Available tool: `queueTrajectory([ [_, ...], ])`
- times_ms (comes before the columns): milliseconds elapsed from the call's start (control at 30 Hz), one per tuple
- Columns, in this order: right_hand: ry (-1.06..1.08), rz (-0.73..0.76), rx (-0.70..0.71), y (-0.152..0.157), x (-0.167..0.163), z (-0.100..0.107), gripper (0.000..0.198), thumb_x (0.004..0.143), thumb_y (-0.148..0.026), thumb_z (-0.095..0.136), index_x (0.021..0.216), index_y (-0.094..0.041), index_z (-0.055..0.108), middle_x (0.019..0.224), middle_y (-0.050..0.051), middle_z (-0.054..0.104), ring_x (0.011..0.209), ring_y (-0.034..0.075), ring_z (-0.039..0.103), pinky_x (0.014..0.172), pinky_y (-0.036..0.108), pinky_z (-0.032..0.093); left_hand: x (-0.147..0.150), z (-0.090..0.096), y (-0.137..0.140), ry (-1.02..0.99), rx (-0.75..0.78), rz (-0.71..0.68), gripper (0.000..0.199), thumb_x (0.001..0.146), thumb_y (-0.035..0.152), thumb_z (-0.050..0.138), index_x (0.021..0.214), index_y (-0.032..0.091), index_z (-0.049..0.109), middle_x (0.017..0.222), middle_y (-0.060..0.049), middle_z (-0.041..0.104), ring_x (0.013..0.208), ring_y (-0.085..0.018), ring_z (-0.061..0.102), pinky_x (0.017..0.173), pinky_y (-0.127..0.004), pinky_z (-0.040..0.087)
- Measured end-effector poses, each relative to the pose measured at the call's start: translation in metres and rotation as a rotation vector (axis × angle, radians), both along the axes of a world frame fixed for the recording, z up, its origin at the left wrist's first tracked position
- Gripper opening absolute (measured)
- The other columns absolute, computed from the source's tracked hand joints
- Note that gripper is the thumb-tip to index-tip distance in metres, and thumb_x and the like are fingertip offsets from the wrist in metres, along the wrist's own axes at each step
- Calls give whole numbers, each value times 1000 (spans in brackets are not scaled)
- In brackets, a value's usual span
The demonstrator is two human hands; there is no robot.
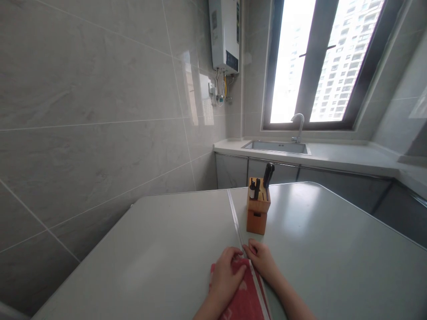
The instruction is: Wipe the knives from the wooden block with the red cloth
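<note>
A red towel (245,295) with a pale pattern and a white border strip lies folded on the table at the bottom of the view. My left hand (228,271) rests over its upper left part, thumb and fingers bent around the far edge. Close by, my right hand (262,258) is curled at the towel's far right corner, its wrist along the right edge. Whatever is between those fingers is hidden. Just beyond both hands stands a wooden knife block (256,220) holding a black-handled knife (268,174) and several smaller handled tools.
The pale table (176,240) has a seam strip (235,218) running towards the knife block. Behind it are a counter (340,153), a sink (276,146) and a faucet (300,124) below a window. A water heater (225,38) hangs on the tiled wall.
</note>
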State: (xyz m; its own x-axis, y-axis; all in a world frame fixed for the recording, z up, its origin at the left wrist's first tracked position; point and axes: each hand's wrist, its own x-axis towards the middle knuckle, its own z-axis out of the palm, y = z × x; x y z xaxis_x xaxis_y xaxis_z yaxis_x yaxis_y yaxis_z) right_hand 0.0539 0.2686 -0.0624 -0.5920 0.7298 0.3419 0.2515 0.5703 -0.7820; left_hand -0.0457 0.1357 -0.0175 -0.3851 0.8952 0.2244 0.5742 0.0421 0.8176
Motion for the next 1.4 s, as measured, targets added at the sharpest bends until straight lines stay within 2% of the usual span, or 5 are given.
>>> queueTrajectory([
  [200,-20,3,17,-3,1,1,35,79,-36,47,54,-22,26,50,-7,26,49,10,29,49,23,25,-8,-1,-2,-95,103,22,11,78,20,52,84,18,61,85,-4,61,81,-17,57,76,-28,44],
  [333,-42,9,21,-5,2,2,35,80,-36,47,54,-22,26,50,-7,27,49,10,29,49,23,25,-17,-5,-1,-162,111,-2,14,81,25,52,78,16,62,80,-5,62,78,-17,57,74,-28,45],
  [500,-51,4,19,-5,3,3,35,80,-36,47,55,-22,26,50,-7,27,49,10,28,49,23,24,-28,-1,-4,-359,151,-54,22,85,34,47,83,16,60,81,-4,63,77,-17,59,74,-28,47],
  [800,-77,-1,23,-8,3,8,35,79,-34,46,54,-22,25,50,-7,27,48,10,29,49,23,24,-27,10,-17,54,103,-194,24,88,26,41,84,18,64,83,-6,63,81,-17,56,78,-28,43],
  [1400,-120,7,-5,-11,4,10,37,81,-36,45,56,-22,23,51,-7,28,49,10,29,50,23,25,-29,2,-13,27,62,-118,40,91,39,35,77,17,65,75,-4,63,72,-16,54,69,-26,40],
])
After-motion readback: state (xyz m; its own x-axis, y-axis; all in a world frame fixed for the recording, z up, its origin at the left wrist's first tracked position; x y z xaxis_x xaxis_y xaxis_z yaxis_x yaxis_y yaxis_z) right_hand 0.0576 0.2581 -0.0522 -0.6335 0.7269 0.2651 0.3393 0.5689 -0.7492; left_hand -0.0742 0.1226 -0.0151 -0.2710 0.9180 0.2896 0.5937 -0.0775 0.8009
